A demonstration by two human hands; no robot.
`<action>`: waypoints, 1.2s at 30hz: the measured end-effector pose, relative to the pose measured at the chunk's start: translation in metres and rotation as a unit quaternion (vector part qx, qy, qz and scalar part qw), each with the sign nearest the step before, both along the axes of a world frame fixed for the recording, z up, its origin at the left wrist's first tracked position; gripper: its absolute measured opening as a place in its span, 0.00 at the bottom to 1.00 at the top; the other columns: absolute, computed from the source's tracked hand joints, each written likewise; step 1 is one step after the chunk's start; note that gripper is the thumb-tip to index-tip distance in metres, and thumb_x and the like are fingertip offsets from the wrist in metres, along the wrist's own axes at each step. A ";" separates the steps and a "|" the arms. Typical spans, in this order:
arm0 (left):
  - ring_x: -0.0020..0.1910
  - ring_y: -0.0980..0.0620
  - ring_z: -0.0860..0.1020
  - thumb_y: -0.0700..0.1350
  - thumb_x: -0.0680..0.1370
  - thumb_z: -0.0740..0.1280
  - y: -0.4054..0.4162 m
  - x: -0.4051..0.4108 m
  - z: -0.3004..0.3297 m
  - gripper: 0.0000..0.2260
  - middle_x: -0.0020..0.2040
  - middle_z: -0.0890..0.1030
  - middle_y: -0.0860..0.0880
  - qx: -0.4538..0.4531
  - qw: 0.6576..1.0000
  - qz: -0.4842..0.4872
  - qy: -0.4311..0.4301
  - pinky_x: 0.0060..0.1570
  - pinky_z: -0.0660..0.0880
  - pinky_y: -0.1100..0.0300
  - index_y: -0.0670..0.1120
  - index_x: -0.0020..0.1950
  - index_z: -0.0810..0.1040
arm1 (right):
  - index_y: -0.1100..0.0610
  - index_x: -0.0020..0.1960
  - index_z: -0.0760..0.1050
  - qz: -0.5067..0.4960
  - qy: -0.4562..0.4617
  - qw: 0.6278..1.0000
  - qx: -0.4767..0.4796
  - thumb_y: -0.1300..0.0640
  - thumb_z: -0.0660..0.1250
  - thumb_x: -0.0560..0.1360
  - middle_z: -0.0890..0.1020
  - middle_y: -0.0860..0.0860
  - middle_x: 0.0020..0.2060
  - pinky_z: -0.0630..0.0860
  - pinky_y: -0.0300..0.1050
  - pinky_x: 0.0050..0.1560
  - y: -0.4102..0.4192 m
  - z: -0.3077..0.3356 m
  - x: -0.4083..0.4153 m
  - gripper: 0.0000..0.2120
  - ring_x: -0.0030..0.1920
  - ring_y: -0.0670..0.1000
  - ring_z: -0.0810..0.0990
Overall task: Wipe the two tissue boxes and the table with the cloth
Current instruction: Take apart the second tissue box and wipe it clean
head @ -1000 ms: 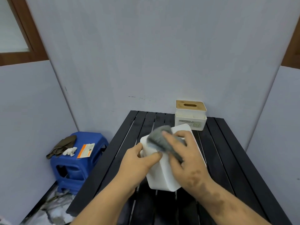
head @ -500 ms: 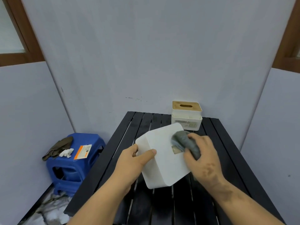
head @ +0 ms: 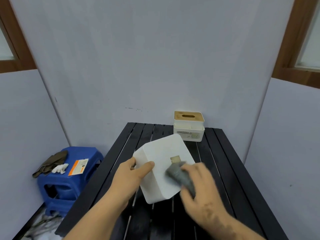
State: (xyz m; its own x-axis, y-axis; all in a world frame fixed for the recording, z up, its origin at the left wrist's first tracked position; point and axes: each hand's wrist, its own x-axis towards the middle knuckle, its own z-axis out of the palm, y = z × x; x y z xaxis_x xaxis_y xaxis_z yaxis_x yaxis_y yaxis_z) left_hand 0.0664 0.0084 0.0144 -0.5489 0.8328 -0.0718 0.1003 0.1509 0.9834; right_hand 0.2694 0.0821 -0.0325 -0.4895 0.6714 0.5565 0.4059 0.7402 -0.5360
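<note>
The left hand (head: 129, 177) grips the white tissue box (head: 162, 163), tilted above the black slatted table (head: 225, 170), thumb on its upturned face. At four o'clock on that face, the blurred right hand (head: 199, 186) presses a grey cloth (head: 180, 175). A second tissue box (head: 188, 126) stands at twelve o'clock.

My one camera sat on my head, facing forward and down over my left hand (head: 131, 177) and right hand (head: 199, 186), close beneath it. Beyond my fingers (head: 187, 168) it took in the slatted table (head: 225, 170) and the wall behind.
</note>
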 end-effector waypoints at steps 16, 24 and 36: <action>0.52 0.57 0.83 0.43 0.70 0.79 -0.006 -0.005 0.003 0.21 0.52 0.86 0.57 0.013 0.987 -0.105 0.124 0.49 0.78 0.62 0.58 0.60 0.81 | 0.46 0.54 0.77 -0.049 0.206 0.934 -0.288 0.63 0.69 0.78 0.83 0.50 0.46 0.81 0.36 0.35 0.049 0.022 0.030 0.13 0.42 0.48 0.84; 0.63 0.60 0.79 0.37 0.66 0.81 -0.005 -0.013 0.002 0.33 0.60 0.83 0.61 0.053 0.970 -0.175 0.161 0.57 0.74 0.71 0.60 0.66 0.77 | 0.51 0.58 0.79 0.045 0.320 0.856 -0.404 0.63 0.66 0.79 0.85 0.55 0.50 0.82 0.57 0.49 0.052 0.047 0.042 0.11 0.49 0.58 0.84; 0.76 0.62 0.63 0.48 0.62 0.82 -0.010 -0.029 -0.004 0.46 0.76 0.62 0.71 0.029 0.943 -0.194 0.268 0.74 0.67 0.50 0.71 0.74 0.64 | 0.54 0.54 0.79 0.076 0.308 0.843 -0.434 0.68 0.67 0.76 0.84 0.56 0.47 0.79 0.48 0.42 0.035 0.034 0.056 0.12 0.41 0.53 0.82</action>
